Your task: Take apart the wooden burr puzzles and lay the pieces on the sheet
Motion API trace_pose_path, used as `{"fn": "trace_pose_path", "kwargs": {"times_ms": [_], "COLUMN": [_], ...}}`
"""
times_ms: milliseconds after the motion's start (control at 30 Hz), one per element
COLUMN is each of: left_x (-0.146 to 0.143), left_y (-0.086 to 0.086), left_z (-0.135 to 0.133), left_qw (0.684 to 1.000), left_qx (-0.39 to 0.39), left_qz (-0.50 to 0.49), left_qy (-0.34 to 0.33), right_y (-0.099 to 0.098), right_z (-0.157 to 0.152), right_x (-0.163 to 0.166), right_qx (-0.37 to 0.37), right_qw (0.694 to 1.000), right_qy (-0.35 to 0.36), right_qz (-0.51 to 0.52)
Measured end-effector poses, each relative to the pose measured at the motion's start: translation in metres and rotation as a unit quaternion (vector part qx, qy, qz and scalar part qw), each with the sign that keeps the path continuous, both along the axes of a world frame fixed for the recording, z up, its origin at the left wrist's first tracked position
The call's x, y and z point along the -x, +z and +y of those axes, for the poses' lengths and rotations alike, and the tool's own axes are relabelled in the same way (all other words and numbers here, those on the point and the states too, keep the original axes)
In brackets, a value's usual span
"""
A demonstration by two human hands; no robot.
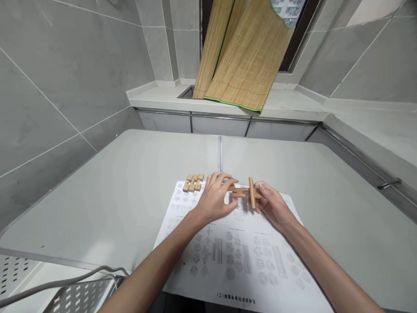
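Observation:
My left hand [215, 194] and my right hand [271, 201] meet over a printed instruction sheet [241, 256] on the grey table [114, 195]. Between them they hold notched wooden puzzle pieces [245, 193]. One piece lies crosswise, pinched at its left end by my left fingers. A second stick [252, 191] crosses it at right angles, gripped by my right fingers. Left of my left hand, a cluster of several more wooden puzzle blocks [193, 183] rests on the table at the sheet's top corner.
A rolled-out bamboo mat [243, 56] hangs from the window onto the white ledge [163, 98] behind the table. Grey tiled walls close in on both sides. A perforated metal rack [78, 295] and a cable [48, 284] sit at the lower left.

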State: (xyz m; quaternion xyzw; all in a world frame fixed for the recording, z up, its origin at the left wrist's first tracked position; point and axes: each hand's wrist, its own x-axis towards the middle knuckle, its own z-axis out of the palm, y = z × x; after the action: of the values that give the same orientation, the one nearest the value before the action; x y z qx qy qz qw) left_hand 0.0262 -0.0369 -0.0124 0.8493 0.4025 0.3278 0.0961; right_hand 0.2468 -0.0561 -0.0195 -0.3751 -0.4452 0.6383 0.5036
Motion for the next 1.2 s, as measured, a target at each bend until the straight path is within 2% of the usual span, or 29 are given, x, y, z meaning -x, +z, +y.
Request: {"fn": "trace_pose_path", "kwargs": {"times_ms": [100,200,467,767,1200], "left_x": [-0.001,-0.001,0.001,-0.002,-0.006], "left_y": [0.005,0.007,0.002,0.0,-0.004], "left_z": [-0.005,-0.006,0.002,0.001,0.001], "left_qw": [0.996,0.992,0.994,0.994,0.995], "left_qx": [0.028,0.054,0.033,0.017,0.013], "left_qz": [-0.004,-0.002,0.0,0.015,0.027], "left_qy": [-0.085,-0.11,-0.109,-0.108,-0.099], "right_y": [-0.001,0.0,0.003,-0.002,-0.005], "right_z": [0.0,0.0,0.0,0.001,0.001], "right_x": [0.0,-0.001,-0.004,-0.01,-0.012], "right_qx": [0.018,0.036,0.032,0.045,0.05], "right_qw": [1.0,0.999,0.999,0.998,0.998], "right_qy": [-0.014,-0.016,0.041,0.045,0.008], "right_qz": [-0.002,-0.013,-0.013,0.018,0.031]}}
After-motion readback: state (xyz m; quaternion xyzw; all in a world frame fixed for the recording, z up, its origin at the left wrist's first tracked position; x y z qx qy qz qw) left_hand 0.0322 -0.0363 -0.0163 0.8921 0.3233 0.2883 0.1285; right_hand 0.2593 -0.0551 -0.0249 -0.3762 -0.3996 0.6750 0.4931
